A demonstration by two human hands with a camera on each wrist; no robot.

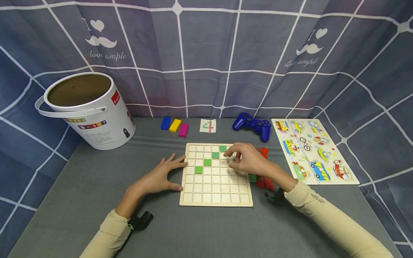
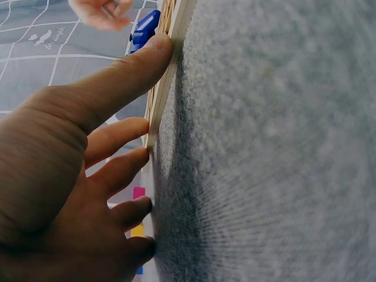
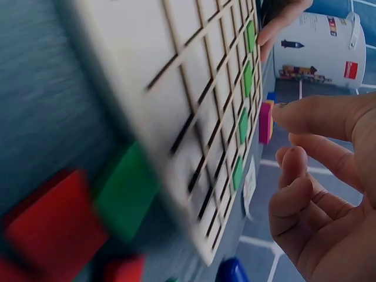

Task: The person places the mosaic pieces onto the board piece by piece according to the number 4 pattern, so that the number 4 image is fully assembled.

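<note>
Left hand (image 1: pixel 162 175) braces the grid board (image 1: pixel 216 195), fingers spread; right hand (image 1: pixel 246 159) hovers above, loosely curled, apparently empty; a green tile (image 1: pixel 252 177) beside the wrist seems the next pickup.

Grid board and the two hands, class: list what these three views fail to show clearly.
- Head view: board squares under the right hand are hidden, as is anything its fingertips might hold.
- Head view: red and green tiles are partly behind that wrist.
- Head view: the pattern card is too small to read.
- Left wrist view: the left hand and felt fill the frame; the board shows edge-on only.
- Right wrist view: the near tiles are blurred.
</note>
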